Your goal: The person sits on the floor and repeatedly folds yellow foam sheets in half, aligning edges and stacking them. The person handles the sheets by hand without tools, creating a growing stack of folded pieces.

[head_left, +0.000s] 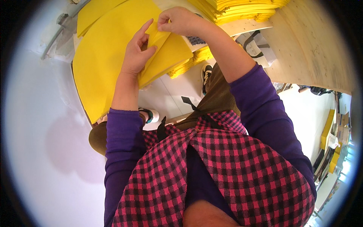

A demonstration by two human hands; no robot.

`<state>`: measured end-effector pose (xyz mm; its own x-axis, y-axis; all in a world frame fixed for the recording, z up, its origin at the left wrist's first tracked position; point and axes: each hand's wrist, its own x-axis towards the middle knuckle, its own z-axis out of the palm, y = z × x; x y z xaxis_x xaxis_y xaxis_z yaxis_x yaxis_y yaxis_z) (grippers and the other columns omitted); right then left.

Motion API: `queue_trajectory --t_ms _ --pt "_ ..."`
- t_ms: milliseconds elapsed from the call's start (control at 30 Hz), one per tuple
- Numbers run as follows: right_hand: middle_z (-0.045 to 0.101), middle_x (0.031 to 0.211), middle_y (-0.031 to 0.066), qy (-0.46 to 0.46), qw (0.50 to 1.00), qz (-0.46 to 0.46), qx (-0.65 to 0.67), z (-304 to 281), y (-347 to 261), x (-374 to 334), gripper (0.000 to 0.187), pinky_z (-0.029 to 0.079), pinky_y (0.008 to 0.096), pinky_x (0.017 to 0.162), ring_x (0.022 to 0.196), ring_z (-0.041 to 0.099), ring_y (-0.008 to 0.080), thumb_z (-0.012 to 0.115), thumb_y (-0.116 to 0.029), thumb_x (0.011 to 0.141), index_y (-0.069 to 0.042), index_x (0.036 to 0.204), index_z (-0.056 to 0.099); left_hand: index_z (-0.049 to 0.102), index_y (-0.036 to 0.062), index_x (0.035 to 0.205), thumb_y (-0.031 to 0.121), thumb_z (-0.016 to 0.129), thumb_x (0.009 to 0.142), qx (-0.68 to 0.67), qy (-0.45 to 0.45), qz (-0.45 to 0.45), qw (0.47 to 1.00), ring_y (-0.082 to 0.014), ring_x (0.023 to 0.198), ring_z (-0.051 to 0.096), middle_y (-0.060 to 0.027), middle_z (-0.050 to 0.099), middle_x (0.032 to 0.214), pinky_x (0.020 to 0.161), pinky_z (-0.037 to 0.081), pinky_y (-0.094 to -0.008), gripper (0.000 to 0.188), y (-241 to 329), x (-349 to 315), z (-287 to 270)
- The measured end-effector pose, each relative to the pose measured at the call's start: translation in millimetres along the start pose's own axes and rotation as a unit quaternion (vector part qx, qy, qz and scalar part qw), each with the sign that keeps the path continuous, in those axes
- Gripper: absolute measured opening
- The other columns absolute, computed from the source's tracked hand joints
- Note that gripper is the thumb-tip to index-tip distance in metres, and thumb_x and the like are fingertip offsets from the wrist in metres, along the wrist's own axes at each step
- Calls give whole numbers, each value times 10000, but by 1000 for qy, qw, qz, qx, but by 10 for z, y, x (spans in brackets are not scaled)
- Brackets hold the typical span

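A large yellow sheet [102,56], which looks like soft cloth or felt, spreads over the surface in front of me. Part of it is raised in a fold between my hands. My right hand [179,22] pinches the upper end of that fold with thumb and fingertips. Against the fold's left side rests my left hand [137,53], its thumb and index finger stretched apart and the other fingers bent. A folded yellow piece [170,56] lies under the fold, toward my right.
A thick stack of folded yellow sheets [245,9] sits at the far right on a wooden board. More yellow sheets [193,62] show lower down beside my shoe [206,77]. A wooden panel [310,45] stands to the right, and a white wall [49,125] to the left.
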<state>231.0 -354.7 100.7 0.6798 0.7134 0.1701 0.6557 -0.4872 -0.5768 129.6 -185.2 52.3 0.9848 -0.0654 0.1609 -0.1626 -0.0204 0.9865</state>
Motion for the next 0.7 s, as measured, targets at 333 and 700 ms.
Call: queue_trajectory --t_ms 333,700 --pt "593 796 -12 35 976 114 180 -24 245 -555 120 439 238 636 697 525 66 692 -110 797 -64 904 664 472 120 1383 -58 573 695 11 18 1 1000 -64 725 418 56 443 781 711 348 -174 717 -5 -3 7" --pt "593 817 41 -6 984 68 165 198 386 -751 139 458 283 690 759 561 158 725 -142 735 -60 837 679 492 140 1372 -58 589 701 8 23 -15 1000 -76 739 403 52 427 814 711 348 -183 706 0 -16 10"
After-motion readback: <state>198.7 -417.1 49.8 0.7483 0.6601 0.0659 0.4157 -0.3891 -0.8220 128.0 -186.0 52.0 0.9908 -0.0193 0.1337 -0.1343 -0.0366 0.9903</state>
